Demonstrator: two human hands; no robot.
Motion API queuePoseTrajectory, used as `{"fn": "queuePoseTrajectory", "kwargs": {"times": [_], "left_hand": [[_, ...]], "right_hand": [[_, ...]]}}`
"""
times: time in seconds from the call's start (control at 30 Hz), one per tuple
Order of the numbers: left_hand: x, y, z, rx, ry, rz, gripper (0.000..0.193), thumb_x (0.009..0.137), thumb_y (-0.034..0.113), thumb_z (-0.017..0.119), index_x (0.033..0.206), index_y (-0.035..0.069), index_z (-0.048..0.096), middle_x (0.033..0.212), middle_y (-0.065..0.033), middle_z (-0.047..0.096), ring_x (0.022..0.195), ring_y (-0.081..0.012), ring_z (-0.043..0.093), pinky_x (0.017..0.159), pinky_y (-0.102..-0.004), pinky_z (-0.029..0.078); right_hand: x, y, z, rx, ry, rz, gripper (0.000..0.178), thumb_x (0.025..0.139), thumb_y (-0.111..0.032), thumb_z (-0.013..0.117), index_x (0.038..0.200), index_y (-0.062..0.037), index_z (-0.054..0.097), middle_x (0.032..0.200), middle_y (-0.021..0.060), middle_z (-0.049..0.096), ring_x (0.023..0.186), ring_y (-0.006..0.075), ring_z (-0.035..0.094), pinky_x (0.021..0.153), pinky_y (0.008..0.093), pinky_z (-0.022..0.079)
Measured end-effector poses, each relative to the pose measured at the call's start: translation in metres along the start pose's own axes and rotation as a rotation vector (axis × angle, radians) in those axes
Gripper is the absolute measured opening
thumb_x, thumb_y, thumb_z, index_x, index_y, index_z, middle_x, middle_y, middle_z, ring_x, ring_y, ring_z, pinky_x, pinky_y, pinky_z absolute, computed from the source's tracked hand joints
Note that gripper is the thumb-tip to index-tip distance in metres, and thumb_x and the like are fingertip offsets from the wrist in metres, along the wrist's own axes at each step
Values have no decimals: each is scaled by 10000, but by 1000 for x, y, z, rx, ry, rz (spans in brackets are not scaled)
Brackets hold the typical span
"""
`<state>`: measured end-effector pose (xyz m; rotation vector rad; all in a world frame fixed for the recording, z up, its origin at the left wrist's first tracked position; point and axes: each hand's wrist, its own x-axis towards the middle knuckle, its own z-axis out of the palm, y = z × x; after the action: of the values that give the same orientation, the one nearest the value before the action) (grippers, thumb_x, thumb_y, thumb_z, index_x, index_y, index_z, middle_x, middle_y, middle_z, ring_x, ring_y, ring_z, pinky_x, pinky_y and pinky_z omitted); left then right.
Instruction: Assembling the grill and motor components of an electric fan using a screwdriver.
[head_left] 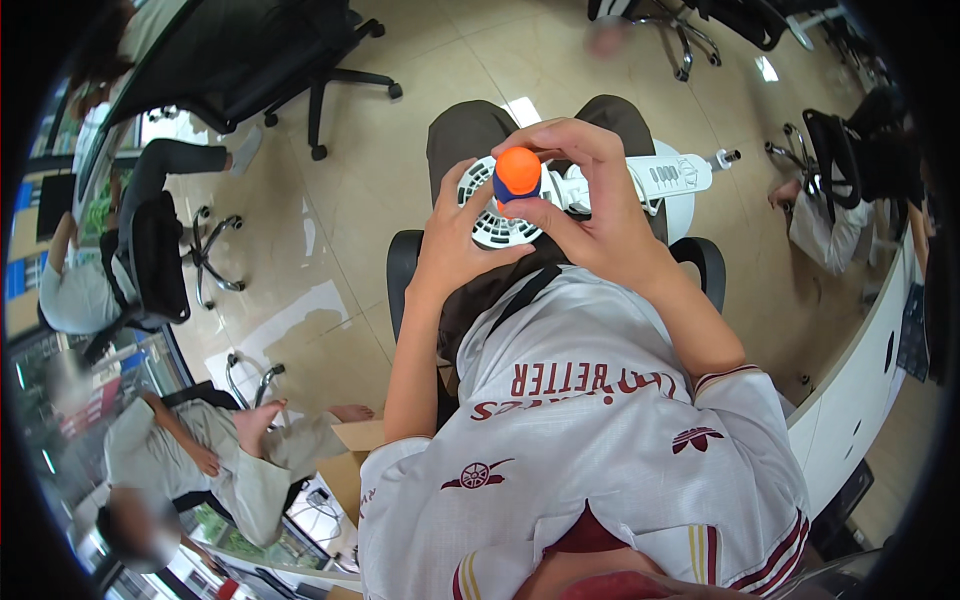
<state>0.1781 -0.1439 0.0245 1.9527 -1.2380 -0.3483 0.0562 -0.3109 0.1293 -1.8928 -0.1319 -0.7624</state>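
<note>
Across my lap lies a white fan with a round slotted grille and a long body pointing right. My left hand grips the grille from its left side, thumb along the near rim and fingers along the far side. Above the grille, my right hand has its thumb and fingers closed around a screwdriver. Its orange-and-blue handle stands end-on toward me. The shaft and its tip are hidden under the handle.
Black armrests flank me. A cardboard box is near my left elbow. People sit on office chairs to the left, and another chair stands ahead. A white desk curves along the right.
</note>
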Motion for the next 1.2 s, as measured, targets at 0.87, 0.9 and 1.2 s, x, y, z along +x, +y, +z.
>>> {"fn": "queuePoseTrajectory", "kwargs": {"times": [0.87,0.9,1.2], "left_hand": [[114,-28,77,-178,-392,315,597,884,208,742,1410,22,528,1481,-220,496,1378,-376,480,1134,-454,414],[119,-28,82,-179,-416,327,594,887,202,739,1411,20,525,1479,-219,498,1376,-374,483,1133,-452,415],[163,-25,137,-166,-676,516,568,915,144,717,1419,4,497,1461,-211,511,1356,-350,506,1118,-433,424]], "right_hand": [[-6,20,-22,-333,289,18,389,908,-105,724,1286,-91,632,1154,122,605,974,321,661,809,388,559],[-10,19,-26,-378,317,24,389,908,-105,724,1286,-91,632,1154,122,605,974,321,661,809,388,559],[-50,2,-68,-349,545,206,457,894,-74,713,1335,-79,595,1223,113,643,1067,313,666,886,399,550]]}}
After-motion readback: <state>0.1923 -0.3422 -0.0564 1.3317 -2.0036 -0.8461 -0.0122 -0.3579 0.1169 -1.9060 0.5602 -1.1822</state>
